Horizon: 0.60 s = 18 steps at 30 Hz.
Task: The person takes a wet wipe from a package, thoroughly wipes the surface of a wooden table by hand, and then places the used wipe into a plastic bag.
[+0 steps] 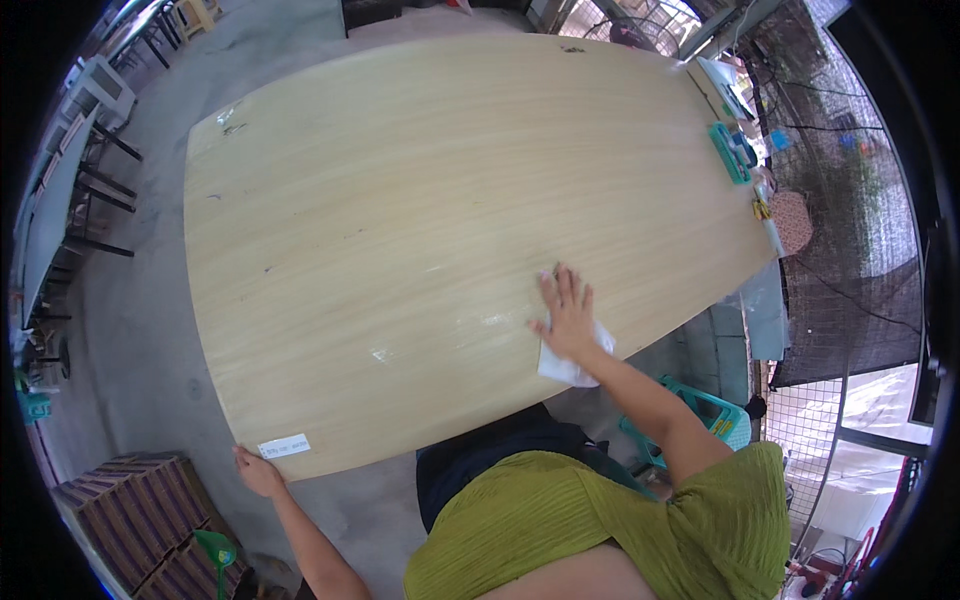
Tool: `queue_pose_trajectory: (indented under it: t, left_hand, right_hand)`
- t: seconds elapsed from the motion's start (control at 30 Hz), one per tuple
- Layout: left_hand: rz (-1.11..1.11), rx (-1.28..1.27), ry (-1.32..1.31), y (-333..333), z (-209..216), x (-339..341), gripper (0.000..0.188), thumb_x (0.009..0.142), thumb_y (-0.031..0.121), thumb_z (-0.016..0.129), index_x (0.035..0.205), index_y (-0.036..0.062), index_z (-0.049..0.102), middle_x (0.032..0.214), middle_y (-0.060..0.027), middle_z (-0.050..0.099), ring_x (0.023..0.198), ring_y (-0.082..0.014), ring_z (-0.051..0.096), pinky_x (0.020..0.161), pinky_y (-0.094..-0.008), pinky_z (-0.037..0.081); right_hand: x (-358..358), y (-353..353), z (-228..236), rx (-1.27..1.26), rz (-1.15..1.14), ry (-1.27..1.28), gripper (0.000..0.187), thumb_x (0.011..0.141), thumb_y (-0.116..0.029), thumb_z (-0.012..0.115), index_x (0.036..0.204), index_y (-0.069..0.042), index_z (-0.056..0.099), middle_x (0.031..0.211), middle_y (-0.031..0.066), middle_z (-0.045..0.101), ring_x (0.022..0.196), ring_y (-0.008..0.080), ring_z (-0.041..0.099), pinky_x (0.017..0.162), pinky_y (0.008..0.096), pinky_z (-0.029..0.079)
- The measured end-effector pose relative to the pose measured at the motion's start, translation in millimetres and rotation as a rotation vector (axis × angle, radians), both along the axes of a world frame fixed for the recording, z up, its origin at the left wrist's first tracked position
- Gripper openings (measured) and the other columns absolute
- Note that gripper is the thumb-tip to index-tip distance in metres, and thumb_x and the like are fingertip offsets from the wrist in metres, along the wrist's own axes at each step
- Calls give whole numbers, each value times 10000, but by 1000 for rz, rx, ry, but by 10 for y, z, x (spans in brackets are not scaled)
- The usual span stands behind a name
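Note:
A large pale wood-grain tabletop point(430, 200) spreads out in front of me. My right hand point(570, 322) lies flat near its front edge, right of the middle, with the fingers spread. Under the palm is a white cloth point(562, 370), pressed against the surface and sticking out toward me. At the near left corner my left hand point(260, 473) is closed on the tabletop's edge, some of its fingers hidden. A white printed label point(285, 446) lies on the surface beside that corner.
A teal tray point(730, 153) and yellow-handled scissors point(761, 210) are at the right edge. A green plastic stool point(735, 425) stands by my right arm. Stacked cartons point(140, 510) and a green scoop-shaped thing point(214, 546) are at lower left. Another table point(55, 205) stands far left.

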<state>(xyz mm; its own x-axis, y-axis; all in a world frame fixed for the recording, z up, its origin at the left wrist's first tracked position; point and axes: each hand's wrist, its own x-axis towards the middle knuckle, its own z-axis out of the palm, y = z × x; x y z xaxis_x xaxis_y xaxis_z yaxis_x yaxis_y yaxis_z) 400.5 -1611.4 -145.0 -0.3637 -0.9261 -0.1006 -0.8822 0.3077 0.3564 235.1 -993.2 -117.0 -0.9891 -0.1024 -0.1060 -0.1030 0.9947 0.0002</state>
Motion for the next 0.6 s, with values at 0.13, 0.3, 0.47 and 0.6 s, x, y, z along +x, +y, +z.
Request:
queue_pose_trajectory:
  t: [0.13,0.3,0.47,0.6]
  left_hand:
    - [-24,0,3,-46,-40,-49,755,987,605,256,1247,-17,596,1249,-247,581,1170,-411,531,961,-473,410]
    - [21,25,-31,-32,-6,-64,773,981,619,261,1260,-26,582,1246,-254,586,1173,-404,533,971,-466,402]
    - [65,67,-6,99,113,-94,775,981,613,282,1286,-44,556,1255,-247,582,1172,-404,534,993,-454,390]
    - [0,37,56,-35,-17,-29,732,994,575,303,1297,-46,543,1287,-259,541,1201,-408,501,1022,-452,363]
  right_hand:
    - [-1082,743,-121,-1,-303,203,861,919,-635,412,1555,-148,96,1590,245,36,1464,436,57,1112,661,127]
    - [-1370,767,-228,24,-288,237,847,923,-602,439,1554,-145,109,1585,254,49,1459,443,80,1105,667,139]
    - [-334,-23,-145,-12,-154,42,848,914,-594,456,1554,-149,123,1584,255,52,1453,460,82,1095,682,140]
    - [-949,195,-102,-43,-247,180,864,905,-619,450,1554,-152,121,1584,261,14,1453,462,77,1098,676,139]
